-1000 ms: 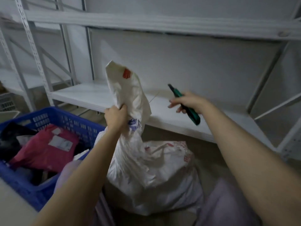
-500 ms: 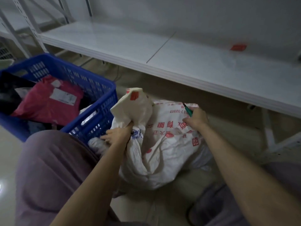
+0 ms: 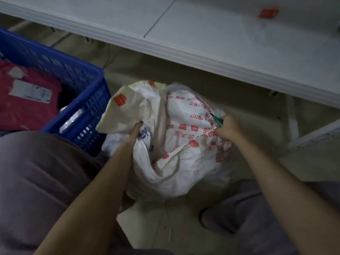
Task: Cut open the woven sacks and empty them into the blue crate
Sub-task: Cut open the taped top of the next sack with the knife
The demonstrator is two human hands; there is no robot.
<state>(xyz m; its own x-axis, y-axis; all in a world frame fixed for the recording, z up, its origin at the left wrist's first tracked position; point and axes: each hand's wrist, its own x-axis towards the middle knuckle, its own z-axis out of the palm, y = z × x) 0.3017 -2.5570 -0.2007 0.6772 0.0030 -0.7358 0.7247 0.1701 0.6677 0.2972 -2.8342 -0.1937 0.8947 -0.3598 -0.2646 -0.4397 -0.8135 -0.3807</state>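
Note:
A white woven sack (image 3: 182, 150) with red print lies on the floor between my knees. My left hand (image 3: 137, 129) grips the bunched neck of the sack, whose loose top flap folds over to the left. My right hand (image 3: 227, 127) holds a green utility knife (image 3: 217, 120) against the sack's upper right side, with only the tip showing. The blue crate (image 3: 86, 100) stands at the left, touching the sack, and holds a red parcel (image 3: 27, 100) with a white label.
A white shelf board (image 3: 202, 39) runs across the top, low over the floor, with a red tag (image 3: 268, 13) on it. Its metal frame (image 3: 312, 137) is at the right. My knees in grey-purple trousers (image 3: 36, 181) flank the sack.
The sack's neck has come down from raised height to the floor, held by my left hand. My right hand has brought the knife from the air down onto the sack. The view has tilted down.

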